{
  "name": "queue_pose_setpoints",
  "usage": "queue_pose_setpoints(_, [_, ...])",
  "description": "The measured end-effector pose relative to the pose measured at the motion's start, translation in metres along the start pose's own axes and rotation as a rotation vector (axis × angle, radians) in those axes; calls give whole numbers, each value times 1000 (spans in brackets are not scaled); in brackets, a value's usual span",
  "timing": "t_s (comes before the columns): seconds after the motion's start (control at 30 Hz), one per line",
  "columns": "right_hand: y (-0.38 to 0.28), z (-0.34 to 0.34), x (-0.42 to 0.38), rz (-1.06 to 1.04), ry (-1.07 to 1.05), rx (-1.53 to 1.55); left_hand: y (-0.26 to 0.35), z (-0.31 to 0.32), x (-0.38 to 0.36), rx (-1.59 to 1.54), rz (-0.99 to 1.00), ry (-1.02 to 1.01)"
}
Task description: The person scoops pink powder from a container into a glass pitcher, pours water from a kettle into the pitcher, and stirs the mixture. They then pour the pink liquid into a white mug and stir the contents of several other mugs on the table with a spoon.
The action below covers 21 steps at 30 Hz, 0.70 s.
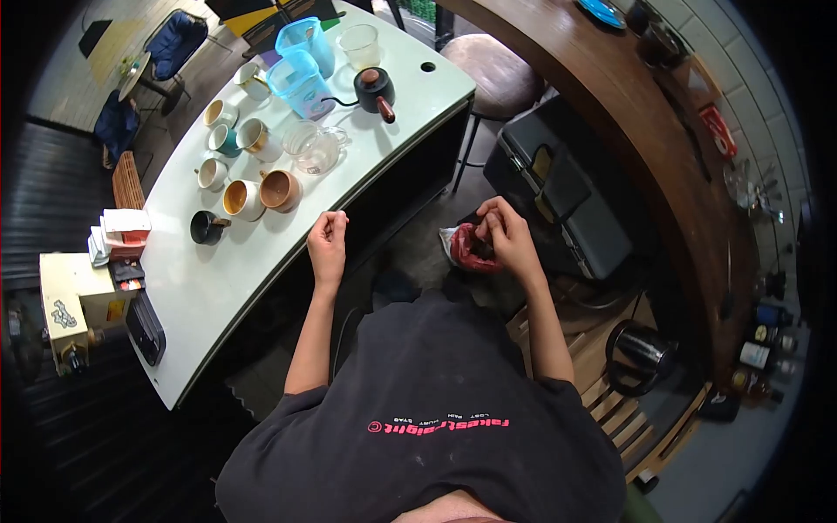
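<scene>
"Seeing the left hand [328, 247] near the brown cup [281, 191] and the edge of the white table [209, 305]?"

"Yes, with fingers curled in. Can't tell if holding anything."

"And the right hand [507, 231]?"

"Curled too, seen over part of the red bag [466, 255], near the dark case [593, 228]. Can't tell about touching or holding."

I count eight mugs [281, 192], two blue containers [295, 83], one gooseneck kettle [375, 89], two hands [328, 244], one red bag [466, 249].
</scene>
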State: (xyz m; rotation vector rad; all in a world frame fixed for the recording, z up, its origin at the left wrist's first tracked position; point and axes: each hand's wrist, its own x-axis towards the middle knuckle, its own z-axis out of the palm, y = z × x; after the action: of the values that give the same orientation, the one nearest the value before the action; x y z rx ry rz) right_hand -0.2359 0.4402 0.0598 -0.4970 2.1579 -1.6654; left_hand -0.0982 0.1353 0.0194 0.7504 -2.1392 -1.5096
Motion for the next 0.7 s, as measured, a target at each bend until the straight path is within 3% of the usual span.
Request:
queue_pose_setpoints(0.23, [-32,30,82,-98,-126,36,18,-11,16,16,-22,111])
queue_pose_setpoints(0.53, [-91,84,193,-300,-204,-71,53,-58,79,160,276,60])
queue_pose_setpoints(0.7, [-141,117,269,-355,-374,-195,62,-89,125,169,321,24])
